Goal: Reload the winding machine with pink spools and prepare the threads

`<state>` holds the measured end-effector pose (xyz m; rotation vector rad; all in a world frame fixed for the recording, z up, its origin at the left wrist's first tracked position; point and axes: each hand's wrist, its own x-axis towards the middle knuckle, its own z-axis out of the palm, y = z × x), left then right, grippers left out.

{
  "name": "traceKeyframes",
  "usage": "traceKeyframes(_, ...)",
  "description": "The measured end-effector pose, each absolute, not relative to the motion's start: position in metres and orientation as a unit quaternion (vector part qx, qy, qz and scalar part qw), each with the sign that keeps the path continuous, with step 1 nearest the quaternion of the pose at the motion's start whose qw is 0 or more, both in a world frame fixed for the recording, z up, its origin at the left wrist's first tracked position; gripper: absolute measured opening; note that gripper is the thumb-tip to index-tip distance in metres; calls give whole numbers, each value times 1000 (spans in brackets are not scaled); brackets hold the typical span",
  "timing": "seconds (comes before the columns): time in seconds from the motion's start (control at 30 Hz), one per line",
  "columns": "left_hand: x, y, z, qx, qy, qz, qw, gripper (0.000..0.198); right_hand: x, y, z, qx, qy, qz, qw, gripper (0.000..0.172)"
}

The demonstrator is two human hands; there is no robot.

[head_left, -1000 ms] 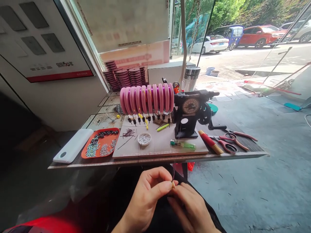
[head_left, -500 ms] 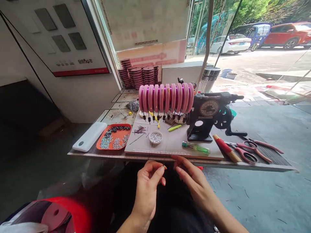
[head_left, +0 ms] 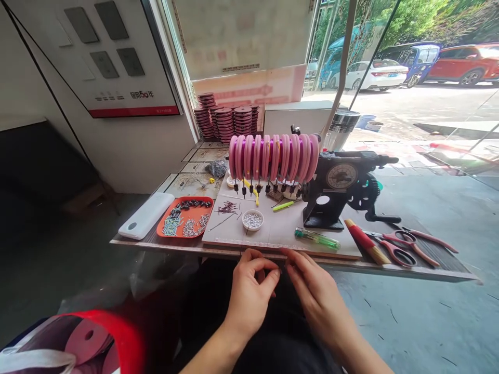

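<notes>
Both the left hand (head_left: 252, 291) and the right hand (head_left: 318, 288) sit nearer than the white bowl (head_left: 257, 228), fingertips almost meeting.
The left hand's thumb and forefinger press together on a small dark thing (head_left: 280, 270), too tiny to identify; the right hand's fingers curl close, and whether they pinch anything I cannot tell. The bowl lies straight ahead of the left hand, the closer one. Right of the bowl, a green tube (head_left: 317, 239) points roughly left to right. Beyond the bowl, a row of pink spools (head_left: 272, 158) runs sideways toward the black winder (head_left: 331, 190).
</notes>
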<state>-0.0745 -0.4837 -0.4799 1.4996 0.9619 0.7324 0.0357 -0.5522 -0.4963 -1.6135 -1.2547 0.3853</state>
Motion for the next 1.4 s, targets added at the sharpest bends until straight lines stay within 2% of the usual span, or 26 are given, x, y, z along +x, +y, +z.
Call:
traceKeyframes(0.1, -74, -482, -478, 622, 404, 266, 616, 9, 41, -554, -496, -664, -503, 186, 521, 27)
traceKeyframes(0.17, -74, -481, -475, 591, 395, 236, 663, 8, 43, -556, -497, -649, -460, 225, 563, 27)
traceKeyframes(0.3, -74, -481, -468, 530, 380, 178, 737, 7, 45, -555, -498, -526, -333, 388, 679, 39)
traceKeyframes(0.37, -74, -480, -465, 524, 374, 162, 748, 7, 46, -554, -500, -471, -322, 440, 693, 44)
traceKeyframes(0.47, -72, -479, -462, 539, 383, 151, 735, 7, 48, -559, -505, -547, -404, 372, 632, 33)
traceKeyframes(0.6, -70, -480, -462, 586, 393, 155, 691, 8, 52, -581, -514, -685, -562, 75, 458, 14)
traceKeyframes(0.7, -70, -484, -464, 676, 393, 227, 581, 10, 52, -588, -503, -666, -653, -90, 349, 24)
traceKeyframes(0.77, -72, -487, -464, 720, 389, 270, 507, 11, 52, -580, -486, -622, -714, -135, 292, 30)
traceKeyframes(0.87, -77, -487, -464, 732, 385, 296, 477, 11, 55, -553, -455, -556, -785, -117, 248, 29)
traceKeyframes(1.03, -83, -480, -469, 670, 399, 297, 551, 12, 63, -536, -438, -536, -811, -34, 232, 25)
traceKeyframes(1.27, -63, -495, -480, 531, 375, 201, 733, 10, 72, -595, -495, -669, -643, 81, 365, 17)
traceKeyframes(1.4, -50, -503, -487, 497, 385, 184, 755, 10, 74, -604, -531, -695, -592, 124, 389, 20)
